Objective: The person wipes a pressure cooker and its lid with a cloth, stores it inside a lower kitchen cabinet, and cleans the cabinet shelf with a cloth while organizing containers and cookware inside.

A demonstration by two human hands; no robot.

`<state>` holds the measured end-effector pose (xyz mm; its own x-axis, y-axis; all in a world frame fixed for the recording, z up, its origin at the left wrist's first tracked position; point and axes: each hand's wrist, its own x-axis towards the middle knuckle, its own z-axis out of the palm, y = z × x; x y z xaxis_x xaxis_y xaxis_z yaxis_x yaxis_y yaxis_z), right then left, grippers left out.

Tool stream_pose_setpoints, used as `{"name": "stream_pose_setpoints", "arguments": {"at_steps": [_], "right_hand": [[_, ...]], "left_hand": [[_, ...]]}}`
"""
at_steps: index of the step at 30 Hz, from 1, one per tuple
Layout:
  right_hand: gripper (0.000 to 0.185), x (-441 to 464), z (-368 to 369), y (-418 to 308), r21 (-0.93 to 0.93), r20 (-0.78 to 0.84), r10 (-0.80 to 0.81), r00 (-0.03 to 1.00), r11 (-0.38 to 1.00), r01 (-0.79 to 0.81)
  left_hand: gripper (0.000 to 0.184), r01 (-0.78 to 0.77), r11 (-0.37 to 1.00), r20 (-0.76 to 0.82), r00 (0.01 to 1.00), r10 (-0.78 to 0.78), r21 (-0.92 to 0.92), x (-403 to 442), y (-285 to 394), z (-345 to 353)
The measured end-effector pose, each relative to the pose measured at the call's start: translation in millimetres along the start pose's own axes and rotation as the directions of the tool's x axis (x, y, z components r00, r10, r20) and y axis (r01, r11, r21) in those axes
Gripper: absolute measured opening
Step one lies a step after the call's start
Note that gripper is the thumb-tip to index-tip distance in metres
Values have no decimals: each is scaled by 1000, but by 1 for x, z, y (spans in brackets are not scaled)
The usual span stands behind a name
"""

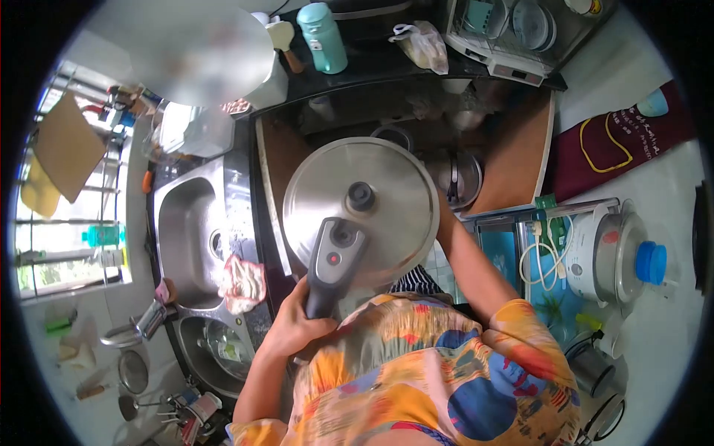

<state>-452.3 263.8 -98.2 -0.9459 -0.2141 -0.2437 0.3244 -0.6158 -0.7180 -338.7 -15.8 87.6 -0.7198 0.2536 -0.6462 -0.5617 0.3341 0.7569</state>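
Observation:
A round metal pressure cooker (394,178) with a black knob on its lid is in front of my body at the centre. My left hand (297,324) is wrapped round its long grey handle, near the handle's lower end. My right forearm reaches up along the cooker's right side, and the hand itself is hidden behind the lid. Below and beyond the cooker, a cabinet (513,126) stands open, with a pan (468,178) inside it.
A metal sink (186,249) lies to the left, with a crumpled cloth (244,284) on its edge. A teal flask (323,41) and a plastic bag (422,46) stand on the black counter. At the right are a white appliance (587,256) and a maroon apron (610,149).

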Motion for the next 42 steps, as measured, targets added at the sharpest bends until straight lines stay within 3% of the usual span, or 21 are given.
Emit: {"name": "stream_pose_setpoints", "arguments": {"at_steps": [1, 4, 8, 9, 10, 13, 16, 17, 20, 24, 30, 35, 38, 39, 42], "right_hand": [[49, 18, -20, 4, 134, -3, 32, 999, 990, -31], [60, 55, -56, -2, 188, -60, 105, 993, 978, -93], [68, 99, -106, 0, 114, -147, 187, 971, 979, -171], [71, 108, -116, 6, 138, -176, 186, 967, 977, -162], [75, 116, -124, 13, 159, -201, 184, 962, 975, -153], [83, 125, -145, 33, -122, -413, 80, 907, 982, -142], [89, 124, -148, 59, -106, -498, 108, 860, 977, -184], [89, 127, -140, 52, -40, -493, 199, 847, 967, -250], [84, 161, -141, 63, 42, -555, 144, 819, 988, -146], [71, 221, -182, 83, 32, -541, 37, 840, 999, -23], [70, 298, -221, 93, -52, -487, -91, 869, 996, 75], [75, 359, -248, 95, -201, -496, -198, 845, 973, 110], [75, 396, -271, 96, -227, -510, -151, 847, 973, 37], [73, 401, -279, 95, -102, -407, -131, 904, 990, 98], [71, 431, -297, 99, -141, -437, -182, 881, 981, 133]], "left_hand": [[71, 36, 999, 14, 999, -36, -36, 17, 4, 4], [65, 39, 985, 37, 999, -33, -168, 69, 4, 15], [59, 35, 960, 67, 998, -17, -279, 129, 2, 25], [59, 58, 960, 103, 994, -30, -276, 144, 3, 25], [48, -32, 960, -7, 1000, 31, -280, 160, -1, 33], [49, -83, 965, -19, 997, 81, -250, 215, -6, 28], [50, -116, 959, -38, 993, 110, -258, 266, -17, 24], [51, -110, 963, -49, 994, 101, -246, 282, -16, 24], [52, -95, 970, -62, 995, 83, -223, 329, -14, 22], [52, -126, 971, -90, 990, 110, -203, 391, -19, 23], [53, -159, 971, -90, 985, 145, -176, 479, -34, 15], [46, -320, 933, -154, 942, 297, -162, 543, -53, 9], [48, -349, 918, -144, 934, 326, -188, 579, -64, 7], [47, -339, 921, -137, 939, 317, -194, 589, -66, 6], [43, -353, 913, -134, 934, 331, -206, 613, -70, 5]]}}
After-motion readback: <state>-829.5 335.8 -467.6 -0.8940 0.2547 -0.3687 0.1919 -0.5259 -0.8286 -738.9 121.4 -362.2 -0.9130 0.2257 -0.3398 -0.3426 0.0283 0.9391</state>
